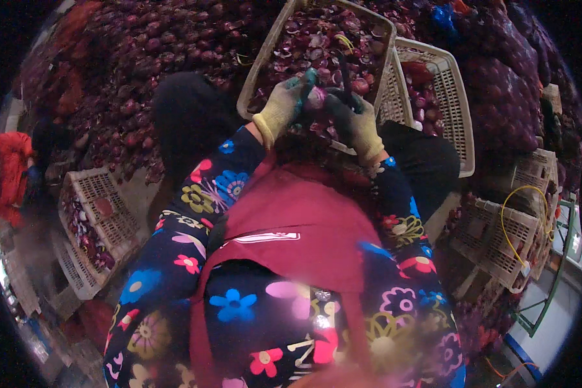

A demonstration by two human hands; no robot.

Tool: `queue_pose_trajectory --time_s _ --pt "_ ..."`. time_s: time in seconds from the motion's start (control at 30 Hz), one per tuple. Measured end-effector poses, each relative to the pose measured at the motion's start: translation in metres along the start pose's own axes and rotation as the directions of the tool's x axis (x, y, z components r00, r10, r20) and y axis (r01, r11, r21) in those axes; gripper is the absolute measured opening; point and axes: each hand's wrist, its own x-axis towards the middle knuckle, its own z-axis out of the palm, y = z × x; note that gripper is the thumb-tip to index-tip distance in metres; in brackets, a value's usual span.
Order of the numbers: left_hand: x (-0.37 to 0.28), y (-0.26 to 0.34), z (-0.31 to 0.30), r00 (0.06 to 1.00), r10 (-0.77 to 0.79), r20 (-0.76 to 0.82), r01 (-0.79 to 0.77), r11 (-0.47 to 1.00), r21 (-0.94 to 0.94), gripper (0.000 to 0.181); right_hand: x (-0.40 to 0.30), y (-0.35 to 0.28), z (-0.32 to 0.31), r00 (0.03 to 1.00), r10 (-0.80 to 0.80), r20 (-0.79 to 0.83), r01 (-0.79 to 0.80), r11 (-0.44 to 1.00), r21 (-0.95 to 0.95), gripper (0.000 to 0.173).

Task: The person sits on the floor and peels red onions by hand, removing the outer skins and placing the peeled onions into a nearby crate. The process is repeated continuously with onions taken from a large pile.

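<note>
My left hand, in a cream knit glove with green coated fingers, holds a red onion that looks partly peeled. My right hand, gloved alike, is close on the onion's other side. A dark, narrow tool, perhaps a knife, juts up from its fingers; its exact shape is lost in shadow. Both hands are over the near end of a plastic crate. Inside lie red onions and loose onion skins, with a yellow-green strip among them.
Against this crate's right side stands a second slatted crate with onions in it. A large onion heap spreads at left; filled mesh sacks rise at right. More crates lie beside me, and a person in red is at far left.
</note>
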Motion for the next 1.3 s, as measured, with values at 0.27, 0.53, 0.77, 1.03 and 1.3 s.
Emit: queue_pose_trajectory --time_s 0.27,0.53,0.77,1.03,1.3 --pt "-0.026 0.033 0.007 0.943 -0.125 0.309 0.078 0.984 0.161 0.036 -0.001 -0.013 -0.007 0.976 0.176 0.131 -0.186 0.980 0.066 0.019" --pt "-0.007 0.024 -0.010 0.964 -0.161 0.210 0.095 0.951 0.293 0.037 0.000 -0.025 -0.001 0.966 -0.026 0.257 0.025 1.000 0.006 0.027" --pt "-0.006 0.030 -0.005 0.963 0.052 0.265 -0.131 0.948 0.290 0.038 -0.001 -0.041 -0.003 0.930 0.290 0.227 -0.283 0.957 -0.065 0.025" --pt "-0.008 0.025 -0.004 0.936 -0.116 0.332 0.010 0.953 0.302 0.031 -0.004 -0.024 -0.003 0.959 0.137 0.247 -0.149 0.988 0.030 0.022" --pt "-0.030 0.056 0.017 0.973 -0.147 0.178 0.073 0.928 0.366 0.032 0.041 0.004 -0.017 0.999 0.041 -0.032 -0.039 0.998 0.044 0.023"
